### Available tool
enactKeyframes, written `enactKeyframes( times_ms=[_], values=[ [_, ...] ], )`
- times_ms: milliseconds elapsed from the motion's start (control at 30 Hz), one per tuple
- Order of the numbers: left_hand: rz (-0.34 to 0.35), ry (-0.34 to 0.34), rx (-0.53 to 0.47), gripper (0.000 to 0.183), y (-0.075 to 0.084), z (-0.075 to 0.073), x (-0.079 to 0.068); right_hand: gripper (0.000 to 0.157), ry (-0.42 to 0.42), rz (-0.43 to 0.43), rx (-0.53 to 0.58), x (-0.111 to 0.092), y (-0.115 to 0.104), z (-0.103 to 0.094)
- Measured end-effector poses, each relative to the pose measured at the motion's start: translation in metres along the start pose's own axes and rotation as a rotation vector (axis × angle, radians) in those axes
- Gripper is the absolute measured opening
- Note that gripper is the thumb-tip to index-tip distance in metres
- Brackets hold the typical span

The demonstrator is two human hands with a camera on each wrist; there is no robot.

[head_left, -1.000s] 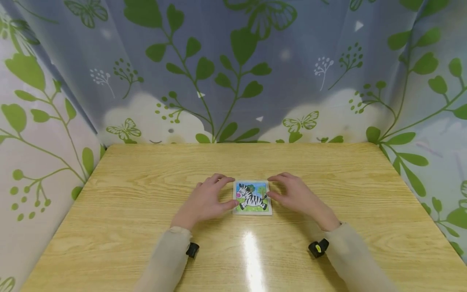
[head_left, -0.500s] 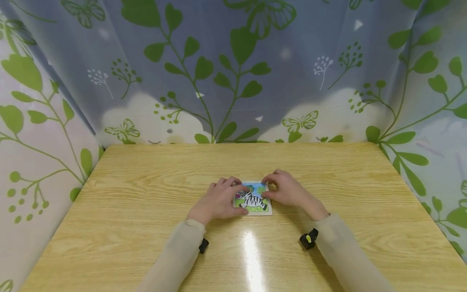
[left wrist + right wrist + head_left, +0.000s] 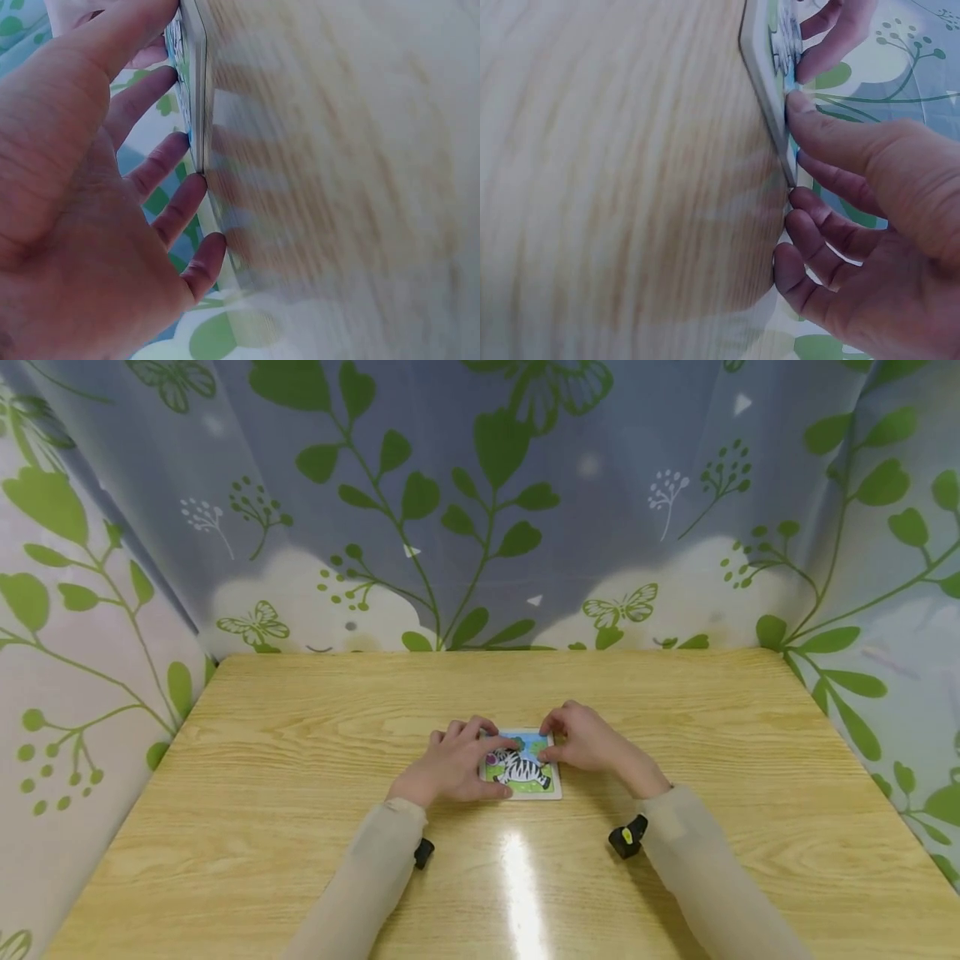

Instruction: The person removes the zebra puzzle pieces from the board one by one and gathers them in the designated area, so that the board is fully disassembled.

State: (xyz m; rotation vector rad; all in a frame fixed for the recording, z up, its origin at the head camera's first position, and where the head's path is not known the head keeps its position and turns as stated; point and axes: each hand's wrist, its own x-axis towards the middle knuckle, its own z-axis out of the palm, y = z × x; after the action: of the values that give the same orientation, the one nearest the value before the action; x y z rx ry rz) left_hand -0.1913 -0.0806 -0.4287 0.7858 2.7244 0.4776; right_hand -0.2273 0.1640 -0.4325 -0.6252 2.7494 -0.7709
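A zebra picture board (image 3: 531, 769) lies on a glossy wood-grain table (image 3: 322, 718) between a person's hands: left hand (image 3: 452, 766) with fingers apart, touching it; right hand (image 3: 588, 741) bent at the opposite edge, pinch impossible to tell. Leaf-printed curtains (image 3: 465, 435) hang beyond the grip; glare (image 3: 522, 893) streaks the nearer tabletop.

The head camera looks from above, forward and down on the tabletop (image 3: 300, 727). The 2 wrist cameras stand near, low and sideways, facing the left fingers (image 3: 180, 211) and right fingers (image 3: 817, 246); all 3 views share the zebra board (image 3: 522, 768).
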Motion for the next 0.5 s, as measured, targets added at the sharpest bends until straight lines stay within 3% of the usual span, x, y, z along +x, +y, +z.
enactKeyframes(
  times_ms=[500],
  values=[
    [-0.016, -0.024, 0.000, 0.064, -0.0036, 0.0011, 0.0033, 0.031, -0.073, 0.065, 0.045, 0.0067, 0.0005, -0.0023]
  ],
)
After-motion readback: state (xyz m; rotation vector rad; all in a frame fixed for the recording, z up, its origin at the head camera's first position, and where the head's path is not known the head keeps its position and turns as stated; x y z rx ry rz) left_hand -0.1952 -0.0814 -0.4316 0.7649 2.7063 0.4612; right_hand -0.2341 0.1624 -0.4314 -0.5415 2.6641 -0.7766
